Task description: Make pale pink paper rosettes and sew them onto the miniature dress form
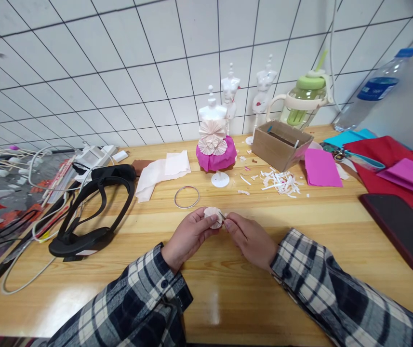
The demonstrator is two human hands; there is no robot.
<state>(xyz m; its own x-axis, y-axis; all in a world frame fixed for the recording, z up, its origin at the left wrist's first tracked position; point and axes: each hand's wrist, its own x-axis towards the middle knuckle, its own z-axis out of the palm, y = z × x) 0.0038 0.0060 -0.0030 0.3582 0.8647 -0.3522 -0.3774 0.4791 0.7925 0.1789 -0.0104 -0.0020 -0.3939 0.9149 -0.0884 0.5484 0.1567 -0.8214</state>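
Observation:
My left hand (195, 229) pinches a small round pleated cream paper rosette (212, 215) between thumb and fingers, above the table. At the rosette's right edge, my right hand (250, 237) is closed on a thin dark tool (222, 216), mostly hidden by the fingers. The tool's tip meets the paper. Just beyond both hands stands a white mini mannequin (212, 112) on a round base, dressed in a puffed magenta paper skirt (224, 156). Cream pleated fans (212, 137) cover its front. A thin metal ring (187, 197) lies to the left of it.
Paper scraps (282, 183) lie before a cardboard box (282, 144). Two bare mannequins (264, 84) stand behind. Cream paper strips (163, 171) and a black headset frame (98, 212) are left. Magenta paper (322, 167), a phone (405, 231), a cup (305, 99) and a bottle (376, 91) are right.

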